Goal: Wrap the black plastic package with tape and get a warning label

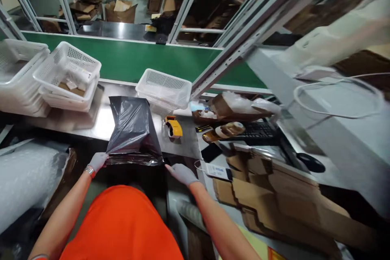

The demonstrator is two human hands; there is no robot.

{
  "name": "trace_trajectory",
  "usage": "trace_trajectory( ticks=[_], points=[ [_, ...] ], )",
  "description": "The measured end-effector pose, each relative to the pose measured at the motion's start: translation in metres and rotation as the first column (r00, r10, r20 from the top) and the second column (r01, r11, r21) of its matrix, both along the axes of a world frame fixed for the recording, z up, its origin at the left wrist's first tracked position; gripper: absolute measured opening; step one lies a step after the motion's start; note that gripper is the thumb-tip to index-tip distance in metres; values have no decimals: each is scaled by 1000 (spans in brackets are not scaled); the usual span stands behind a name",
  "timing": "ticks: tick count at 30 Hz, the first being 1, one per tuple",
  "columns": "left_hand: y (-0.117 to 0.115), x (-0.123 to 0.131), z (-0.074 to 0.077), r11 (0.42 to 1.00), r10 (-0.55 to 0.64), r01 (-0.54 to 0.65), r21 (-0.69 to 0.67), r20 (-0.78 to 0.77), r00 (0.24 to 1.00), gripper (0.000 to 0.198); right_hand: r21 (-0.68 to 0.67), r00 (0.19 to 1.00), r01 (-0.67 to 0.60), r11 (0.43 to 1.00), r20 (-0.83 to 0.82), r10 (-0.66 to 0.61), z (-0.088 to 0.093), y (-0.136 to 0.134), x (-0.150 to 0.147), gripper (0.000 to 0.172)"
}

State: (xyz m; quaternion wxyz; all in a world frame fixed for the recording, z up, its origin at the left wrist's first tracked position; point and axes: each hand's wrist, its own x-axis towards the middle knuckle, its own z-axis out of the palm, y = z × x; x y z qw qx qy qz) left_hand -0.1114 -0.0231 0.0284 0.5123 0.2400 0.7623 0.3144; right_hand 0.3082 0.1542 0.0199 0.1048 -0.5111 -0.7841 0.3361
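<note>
A dark grey plastic mailing bag [134, 126] lies on the metal bench, its near edge stretched out over the bench's front. My left hand [99, 161], in a pale glove, pinches the bag's near left corner. At the near right corner my right hand [183, 173], gloved too, has its fingers closed on the edge. A yellow tape dispenser [174, 127] stands just right of the bag. Behind the bag is a white plastic basket [164, 85]. What the bag contains is hidden.
Stacked white baskets [68, 73] stand at the left, bubble wrap [27, 183] below them. On the right lie a bottle [224, 131], a keyboard [258, 131], a mouse [310, 162] and flattened cardboard [274, 195]. A green conveyor belt [122, 59] runs behind; a metal post [231, 57] slants at right.
</note>
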Motion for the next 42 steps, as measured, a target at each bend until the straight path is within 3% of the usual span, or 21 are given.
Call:
trace_trajectory(
  ticks=[2, 4, 7, 10, 13, 16, 19, 22, 26, 28, 32, 36, 42],
  points=[
    [-6, -4, 0, 999, 21, -22, 38, 34, 999, 29, -22, 998, -7, 1000, 64, 9, 7, -4, 7, 61],
    [-10, -8, 1, 997, 13, -18, 72, 60, 998, 30, 15, 998, -58, 998, 19, 58, 16, -13, -16, 50],
    [-12, -16, 3, 995, -1, -7, 104, 83, 997, 32, 151, 970, -151, 977, -170, 176, 28, -31, -93, 38],
    [-10, -21, 4, 994, -4, -9, 113, 119, 993, 35, 288, 866, -272, 918, -343, 364, 32, -37, -175, 40],
    [-8, -22, 6, 993, -16, -3, 116, 164, 986, 37, 241, 828, -345, 907, -378, 415, 24, -22, -214, 34],
    [-6, -16, 6, 993, -52, 28, 113, 211, 976, 37, 161, 871, -321, 933, -338, 357, 12, -4, -207, 30],
    [-2, -7, 2, 994, -71, 48, 95, 260, 963, 41, 139, 881, -321, 937, -320, 350, 8, -3, -189, 28],
    [4, -3, -6, 996, -37, 16, 83, 256, 966, 42, 129, 843, -391, 911, -348, 411, 11, -22, -193, 26],
    [7, -5, -14, 997, -4, -16, 79, 245, 970, 37, 122, 792, -511, 851, -318, 521, 13, -50, -223, 17],
    [5, -7, -14, 997, 4, -26, 76, 270, 963, 33, 115, 801, -516, 849, -286, 526, 10, -59, -235, 13],
    [-1, -11, -12, 997, 35, -57, 58, 337, 941, 34, 100, 837, -477, 873, -253, 486, 0, -74, -246, 8],
    [-2, -15, -11, 997, 50, -72, 41, 402, 914, 38, 83, 879, -390, 917, -263, 398, -5, -91, -249, 16],
    [6, -20, -17, 996, -7, -29, 78, 427, 904, 32, 67, 904, -244, 967, -346, 252, -4, -105, -261, 13]
  ],
)
